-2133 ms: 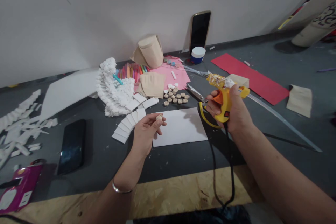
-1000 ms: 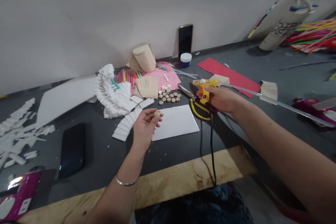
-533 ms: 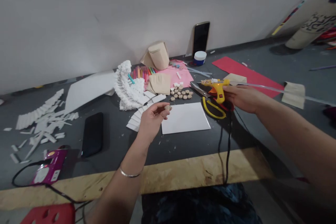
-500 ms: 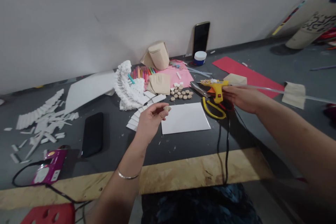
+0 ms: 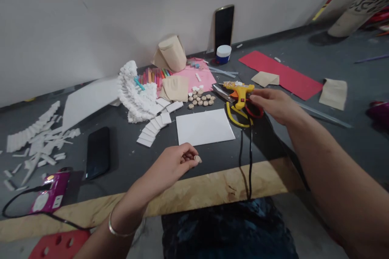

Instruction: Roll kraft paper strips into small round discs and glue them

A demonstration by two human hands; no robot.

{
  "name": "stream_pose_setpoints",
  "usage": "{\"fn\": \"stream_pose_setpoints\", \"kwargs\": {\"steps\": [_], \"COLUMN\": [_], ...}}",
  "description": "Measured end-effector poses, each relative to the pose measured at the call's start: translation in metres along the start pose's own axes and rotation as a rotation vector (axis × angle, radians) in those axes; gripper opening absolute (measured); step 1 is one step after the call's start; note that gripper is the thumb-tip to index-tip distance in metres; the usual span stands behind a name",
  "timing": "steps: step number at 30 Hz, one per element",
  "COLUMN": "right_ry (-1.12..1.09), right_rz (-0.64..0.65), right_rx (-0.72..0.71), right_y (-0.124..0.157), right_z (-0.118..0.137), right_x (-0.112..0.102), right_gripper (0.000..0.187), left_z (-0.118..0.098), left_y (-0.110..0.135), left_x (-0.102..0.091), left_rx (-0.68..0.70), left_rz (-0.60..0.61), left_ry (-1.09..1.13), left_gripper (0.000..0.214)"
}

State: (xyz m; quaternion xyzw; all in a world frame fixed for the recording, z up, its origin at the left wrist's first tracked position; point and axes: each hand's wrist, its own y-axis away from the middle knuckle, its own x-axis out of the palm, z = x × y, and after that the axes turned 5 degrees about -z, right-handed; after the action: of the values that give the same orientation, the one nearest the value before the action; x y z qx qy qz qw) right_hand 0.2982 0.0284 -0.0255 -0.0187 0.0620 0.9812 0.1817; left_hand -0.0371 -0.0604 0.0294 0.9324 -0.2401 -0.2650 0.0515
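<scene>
A small beige disc (image 5: pixel 197 159) is pinched between the thumb and fingers of my left hand (image 5: pixel 176 162), near the table's front edge. Just beyond it lies a white rectangular card (image 5: pixel 205 127). My right hand (image 5: pixel 272 103) closes at the back of a yellow glue gun (image 5: pixel 241 94), its fingertips partly hidden. The gun is low over a pair of scissors (image 5: pixel 237 115) with yellow and red handles. A clear glue stick (image 5: pixel 325 115) shows to the right of my hand. Several similar beige discs (image 5: pixel 202 99) are grouped behind the card.
Overlapping white strips (image 5: pixel 152 127) and a white fluffy piece (image 5: pixel 133 97) sit left of the card. Farther left are a black phone (image 5: pixel 98 153) and white scraps (image 5: pixel 45 141). A lidded jar (image 5: pixel 223 54) and red paper (image 5: pixel 282 75) lie behind. A black cable (image 5: pixel 251 158) crosses the wooden edge.
My left hand has moved toward the table's front edge with the disc, off the card's left corner. The glue gun and my right hand have come slightly lower over the scissors. The view has shifted.
</scene>
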Motion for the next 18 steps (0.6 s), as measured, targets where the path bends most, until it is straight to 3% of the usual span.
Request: {"fn": "stream_pose_setpoints", "kwargs": {"steps": [6, 18], "right_ry": [0.425, 0.464], "right_rz": [-0.168, -0.288], "right_rx": [-0.098, -0.477], "right_y": [-0.007, -0.005], "right_z": [-0.001, -0.018], "right_x": [0.003, 0.003], "right_gripper": [0.013, 0.017], "left_z": [0.002, 0.000], "left_y": [0.002, -0.004], "left_x": [-0.003, 0.008], "left_rx": [0.034, 0.058], "left_rz": [0.066, 0.081], "left_ry": [-0.279, -0.527], "left_gripper": [0.015, 0.016]}}
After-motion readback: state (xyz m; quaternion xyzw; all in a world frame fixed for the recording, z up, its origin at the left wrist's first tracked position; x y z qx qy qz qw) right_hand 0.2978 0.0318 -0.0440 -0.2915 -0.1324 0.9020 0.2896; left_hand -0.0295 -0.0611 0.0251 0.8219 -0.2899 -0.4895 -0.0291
